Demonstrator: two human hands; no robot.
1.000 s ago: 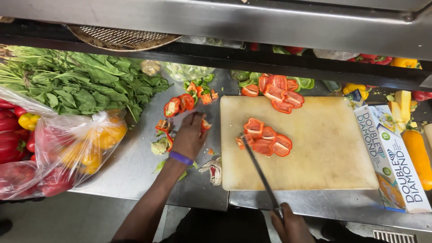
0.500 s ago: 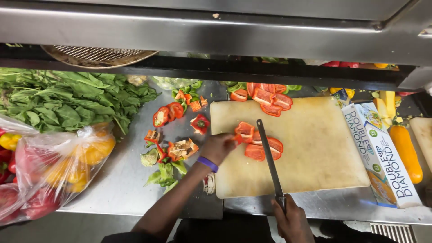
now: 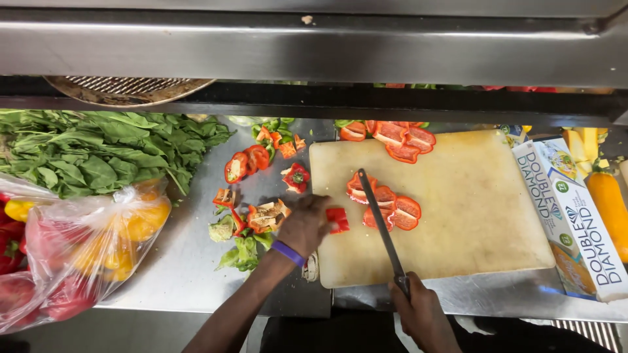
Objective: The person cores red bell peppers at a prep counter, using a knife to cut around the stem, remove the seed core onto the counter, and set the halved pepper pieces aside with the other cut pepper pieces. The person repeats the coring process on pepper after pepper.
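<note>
I'm looking at a small red pepper piece (image 3: 337,219) sitting near the left edge of the pale cutting board (image 3: 484,216), and my left hand (image 3: 304,225) is curling its fingers around it, pinching it lightly at the fingertips. Just to the right, three halved red pepper slices (image 3: 386,206) are lying overlapped near the board's middle, and the long knife (image 3: 381,229) is resting its blade across them, tip pointing away from me. My right hand (image 3: 418,310) is wrapping shut around the knife handle at the board's near edge.

The right half of the board is lying open, with plenty of bare surface toward its far right corner. Along the far edge, I'm counting about four more pepper halves (image 3: 396,136) stacked partly off the board.

Left of the board, on the steel counter (image 3: 183,255), pepper trimmings (image 3: 255,216) are lying scattered: stems, cores and red scraps, too jumbled for an exact count. Beyond them a heap of leafy greens (image 3: 98,153) is spreading toward the left, and a clear plastic bag of red and yellow peppers (image 3: 72,252) is hanging over the counter's near edge. A long carton (image 3: 579,216) is lying just beside the board's right edge.
</note>
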